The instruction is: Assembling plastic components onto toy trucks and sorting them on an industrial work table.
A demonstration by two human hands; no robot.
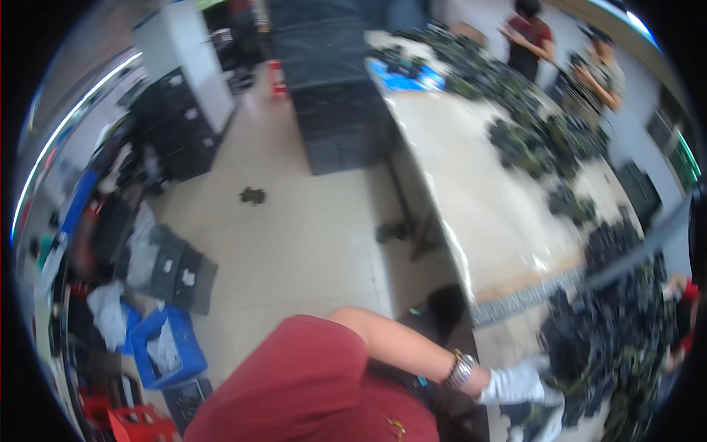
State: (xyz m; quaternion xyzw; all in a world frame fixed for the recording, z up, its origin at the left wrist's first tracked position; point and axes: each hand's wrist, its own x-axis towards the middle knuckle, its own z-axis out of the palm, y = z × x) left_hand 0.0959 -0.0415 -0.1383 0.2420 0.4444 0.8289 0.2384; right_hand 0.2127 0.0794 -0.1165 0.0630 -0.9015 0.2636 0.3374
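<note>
My left hand point(512, 384), in a white glove with a metal watch on the wrist, reaches over the table point(508, 339) at the lower right. It is at the near edge of a large heap of dark green and black items point(589, 353), whose kind I cannot make out. Its fingers are smeared by motion, so their grip is unclear. Just below, a second patch of white glove point(545, 426) looks like my right hand, mostly hidden. Dark green material point(518, 412) lies between the two gloves.
More dark items point(526, 136) are strewn along the table, near a blue sheet point(405, 77). Two people stand beyond; another's red sleeve point(691, 295) is at the right rim. On the floor are a dark item point(252, 195), a blue crate point(188, 346) and a grey bin point(184, 272).
</note>
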